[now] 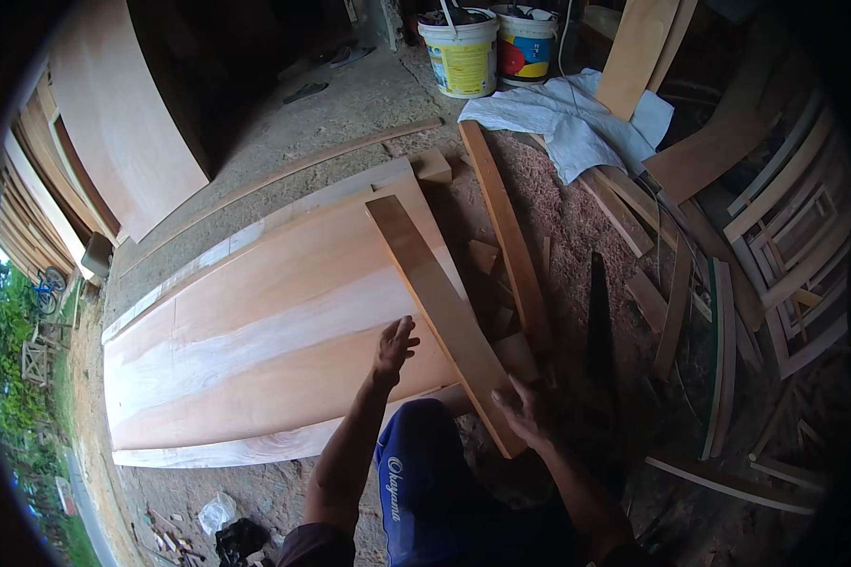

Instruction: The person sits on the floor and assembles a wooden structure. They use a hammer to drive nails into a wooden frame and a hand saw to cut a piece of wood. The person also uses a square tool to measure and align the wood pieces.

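**Two hands at a wooden plank, one on it, one clear**

Two bare hands are in view over a large plywood sheet [255, 350] lying flat on the ground. The right hand [518, 408] rests on the near end of a long wooden plank [440, 302], fingers loosely spread across its face and edge; a full grip around it cannot be confirmed. The plank lies diagonally, its far end over the sheet's upper right corner and its near end just past the sheet's edge, beside the person's blue-clad knee [425, 472]. The left hand [392, 348] is open, fingers extended and slightly parted, holding nothing; it is raised above the sheet just left of the plank, and contact cannot be determined. A second narrow board [506, 236] lies to the right on sawdust. Two plastic buckets [487, 52] stand beyond a crumpled grey cloth [563, 118].
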Motion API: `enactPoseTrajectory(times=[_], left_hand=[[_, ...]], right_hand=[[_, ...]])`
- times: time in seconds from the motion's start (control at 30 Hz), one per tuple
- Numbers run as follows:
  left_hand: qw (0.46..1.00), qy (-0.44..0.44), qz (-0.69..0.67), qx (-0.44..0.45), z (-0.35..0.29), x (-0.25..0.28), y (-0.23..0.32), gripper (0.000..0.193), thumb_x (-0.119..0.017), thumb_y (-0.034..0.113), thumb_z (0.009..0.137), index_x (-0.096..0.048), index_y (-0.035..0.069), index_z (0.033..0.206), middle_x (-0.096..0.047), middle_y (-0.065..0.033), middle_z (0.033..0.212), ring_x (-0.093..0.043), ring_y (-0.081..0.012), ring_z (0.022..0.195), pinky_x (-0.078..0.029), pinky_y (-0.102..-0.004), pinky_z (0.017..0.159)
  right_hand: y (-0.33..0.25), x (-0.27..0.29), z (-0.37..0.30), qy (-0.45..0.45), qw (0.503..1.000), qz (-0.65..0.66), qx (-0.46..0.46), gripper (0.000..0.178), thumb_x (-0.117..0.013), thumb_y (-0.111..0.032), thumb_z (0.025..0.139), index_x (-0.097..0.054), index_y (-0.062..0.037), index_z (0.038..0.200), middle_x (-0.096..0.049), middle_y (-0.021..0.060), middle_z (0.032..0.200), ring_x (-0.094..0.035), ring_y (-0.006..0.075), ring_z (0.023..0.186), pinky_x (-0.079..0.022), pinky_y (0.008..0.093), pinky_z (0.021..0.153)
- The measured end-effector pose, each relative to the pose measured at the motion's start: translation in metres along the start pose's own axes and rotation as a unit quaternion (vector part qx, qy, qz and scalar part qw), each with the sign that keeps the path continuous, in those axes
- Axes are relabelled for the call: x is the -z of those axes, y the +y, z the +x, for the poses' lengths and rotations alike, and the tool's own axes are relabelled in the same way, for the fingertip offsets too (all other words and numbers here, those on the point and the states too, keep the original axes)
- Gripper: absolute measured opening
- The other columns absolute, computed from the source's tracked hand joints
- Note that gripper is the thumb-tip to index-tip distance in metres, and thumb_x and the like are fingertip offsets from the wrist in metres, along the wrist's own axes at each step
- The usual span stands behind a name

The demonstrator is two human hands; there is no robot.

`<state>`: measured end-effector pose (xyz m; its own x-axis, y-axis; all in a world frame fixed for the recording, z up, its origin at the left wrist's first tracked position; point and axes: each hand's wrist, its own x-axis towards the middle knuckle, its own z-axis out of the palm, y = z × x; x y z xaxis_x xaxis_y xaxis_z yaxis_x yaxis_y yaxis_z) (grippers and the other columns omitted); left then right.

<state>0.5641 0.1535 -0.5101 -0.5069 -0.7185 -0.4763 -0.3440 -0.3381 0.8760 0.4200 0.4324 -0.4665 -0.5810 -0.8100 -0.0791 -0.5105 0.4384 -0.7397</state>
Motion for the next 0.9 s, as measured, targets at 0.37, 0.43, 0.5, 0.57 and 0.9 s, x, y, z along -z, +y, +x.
enactPoseTrajectory(times=[0.37,0.43,0.5,0.57,0.9], left_hand=[[0.917,0.07,0.316,-0.233,-0.044,0.025,-0.114,0.03,-0.061,0.034,0.099,-0.071,0.009,0.112,-0.073,-0.0164,0.109,-0.07,-0.0355,0.104,-0.055,-0.043,0.089],[0.918,0.07,0.343,-0.188,-0.046,0.028,-0.11,0.029,-0.062,0.035,0.098,-0.072,0.01,0.109,-0.073,-0.0154,0.106,-0.069,-0.0355,0.102,-0.054,-0.0426,0.087],[0.921,0.062,0.334,-0.192,-0.05,0.021,-0.103,0.029,-0.062,0.036,0.098,-0.073,0.011,0.108,-0.073,-0.016,0.105,-0.069,-0.0359,0.101,-0.054,-0.043,0.087],[0.918,0.059,0.339,-0.196,-0.048,0.021,-0.099,0.03,-0.061,0.038,0.099,-0.072,0.012,0.109,-0.073,-0.0153,0.105,-0.069,-0.0358,0.101,-0.054,-0.0438,0.087],[0.915,0.054,0.361,-0.17,-0.052,0.022,-0.093,0.031,-0.06,0.043,0.099,-0.071,0.016,0.11,-0.073,-0.0132,0.108,-0.068,-0.0349,0.104,-0.054,-0.0455,0.088]], right_hand=[[0.07,-0.115,0.104,0.052,0.979,0.177,-0.091,0.066,-0.066,-0.04,0.097,-0.048,-0.0014,0.147,-0.058,0.0254,0.138,-0.057,0.0366,0.129,-0.047,0.0409,0.106],[0.06,-0.125,0.123,0.077,0.989,0.123,-0.024,0.064,-0.067,-0.038,0.096,-0.05,-0.0012,0.145,-0.06,0.0248,0.137,-0.058,0.0379,0.128,-0.048,0.041,0.105],[0.07,-0.134,0.139,0.088,0.983,0.156,-0.028,0.061,-0.067,-0.036,0.096,-0.052,-0.0018,0.144,-0.063,0.0234,0.133,-0.062,0.0365,0.122,-0.051,0.0406,0.1],[0.075,-0.143,0.157,0.09,0.98,0.176,-0.034,0.058,-0.067,-0.036,0.096,-0.054,-0.0027,0.142,-0.066,0.022,0.126,-0.066,0.0343,0.114,-0.053,0.04,0.095],[0.071,-0.109,0.183,0.003,0.994,0.106,0.008,0.043,-0.067,-0.028,0.095,-0.065,-0.0034,0.13,-0.075,0.0155,0.093,-0.072,0.0208,0.081,-0.057,0.036,0.075]])
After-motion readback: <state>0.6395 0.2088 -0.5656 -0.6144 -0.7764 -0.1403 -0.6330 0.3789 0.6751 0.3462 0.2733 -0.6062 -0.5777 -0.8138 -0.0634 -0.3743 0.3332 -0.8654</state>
